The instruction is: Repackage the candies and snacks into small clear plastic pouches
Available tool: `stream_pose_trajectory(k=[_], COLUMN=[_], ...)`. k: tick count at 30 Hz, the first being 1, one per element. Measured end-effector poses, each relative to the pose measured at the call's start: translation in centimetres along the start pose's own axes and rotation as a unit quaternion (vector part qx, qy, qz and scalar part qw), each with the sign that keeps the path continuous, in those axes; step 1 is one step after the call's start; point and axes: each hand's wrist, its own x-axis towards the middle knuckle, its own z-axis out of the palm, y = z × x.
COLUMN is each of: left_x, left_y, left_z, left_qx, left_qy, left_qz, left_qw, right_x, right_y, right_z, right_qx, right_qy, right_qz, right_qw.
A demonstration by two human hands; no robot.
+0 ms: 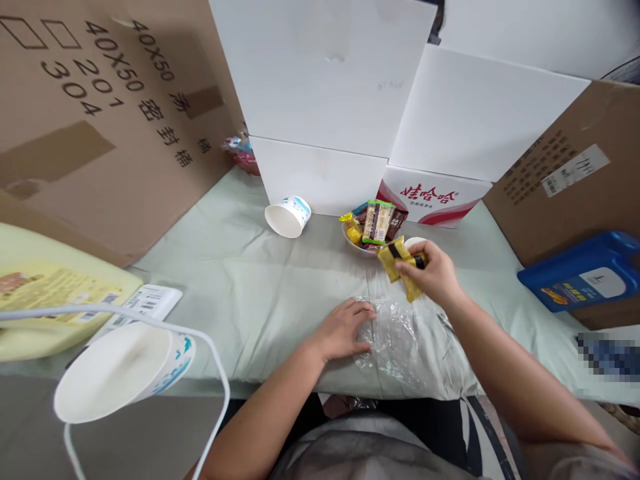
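My right hand (433, 270) is closed on gold-wrapped snack packets (393, 257) with black bands, held just in front of a small bowl (350, 239). Wrapped snacks fill that bowl, among them a clear-and-green packet (377, 221), a brown packet (397, 223) and a yellow-wrapped piece (353, 233). Partly hidden behind my right hand is a white round rim (414, 242). My left hand (343, 330) rests on the cloth with thumb and fingers apart, touching the edge of a crumpled clear plastic bag (393, 333).
A paper cup (287, 217) lies tipped near white boxes (320, 177). At the left are a larger paper bucket (125, 373), a white cable (220, 363) and a yellow jug (60, 287). A blue bottle (580, 273) lies right. Cardboard boxes (115, 133) flank the cloth-covered surface (240, 267).
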Motion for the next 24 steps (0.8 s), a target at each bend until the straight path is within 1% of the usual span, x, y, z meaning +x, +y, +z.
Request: stream_pose_trajectory(k=[1,3,6,9,11,13,15,18,20,24], left_x=[0.0,0.0,0.0,0.0,0.0,0.0,0.0,-0.1,-0.1,-0.1], left_y=[0.0,-0.1,-0.3,-0.5,-0.7,-0.9,-1.0,-0.9,-0.8,-0.5], left_z=[0.0,0.0,0.1,0.3,0.5,0.6,0.7,0.8,0.7,0.2], left_qx=[-0.001,-0.001,-0.005,-0.012,-0.010,-0.003,0.005,0.005,0.000,-0.007], left_qy=[0.000,0.002,0.009,0.020,0.027,0.029,0.029,0.031,0.032,0.021], left_qz=[-0.001,-0.001,0.005,0.013,0.019,0.024,0.027,0.031,0.027,0.014], left_qw=[1.000,1.000,1.000,1.000,0.999,0.999,0.999,0.999,0.999,1.000], right_x=[1.4,4.2,7.8,9.8,10.4,10.7,10.8,10.8,10.5,10.1], right_y=[-1.0,-3.0,-5.2,-6.8,-7.6,-8.0,-8.1,-7.6,-7.0,-5.3], right_z=[0.0,0.4,2.1,4.4,5.5,6.0,6.1,5.6,5.2,4.1], right_qx=[-0.020,-0.057,-0.116,-0.191,-0.241,-0.281,-0.309,-0.333,-0.333,-0.284], right_qy=[0.036,0.067,0.045,-0.009,-0.044,-0.065,-0.077,-0.088,-0.074,-0.005], right_qz=[0.003,-0.003,-0.016,-0.013,-0.008,-0.011,-0.015,-0.021,-0.033,-0.041], right_qw=[0.999,0.996,0.992,0.981,0.969,0.958,0.948,0.938,0.939,0.958])
